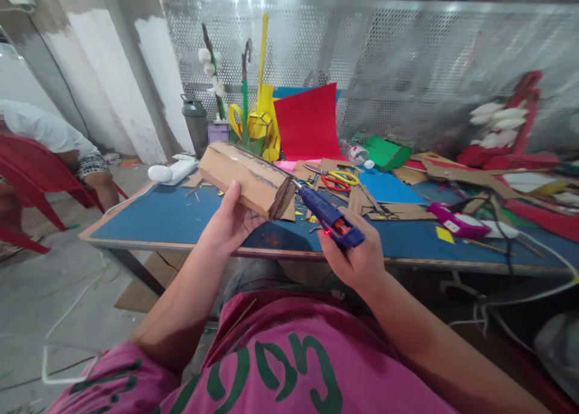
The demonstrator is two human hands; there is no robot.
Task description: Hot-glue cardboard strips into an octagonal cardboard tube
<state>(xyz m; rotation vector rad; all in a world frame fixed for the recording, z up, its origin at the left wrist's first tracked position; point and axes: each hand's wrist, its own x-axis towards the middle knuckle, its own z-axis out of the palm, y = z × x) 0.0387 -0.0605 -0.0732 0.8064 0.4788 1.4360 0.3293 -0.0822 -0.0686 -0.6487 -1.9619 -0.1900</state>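
Brown cardboard in the head view: holding a long folded box (260,188) aloft over the near part of the blue-topped table (145,221), clasping it firmly in the left hand (233,224), pressing the thumb on its near face and tucking the fingers beneath. Closing the right hand (362,248) round a blue glue gun (316,206), pointing its nozzle (297,185) at the box's right end; whether touching or just short, not being able to tell. Seeing, beyond the gun, scissors (335,179) lying among cardboard scraps (411,211), and farther back a red sheet (310,125) standing upright. Seeing, to the right, a blue sheet (389,187) lying flat near a green folded piece (386,153). Noticing, off to the left, a person (45,125) sitting on a red chair (27,161).
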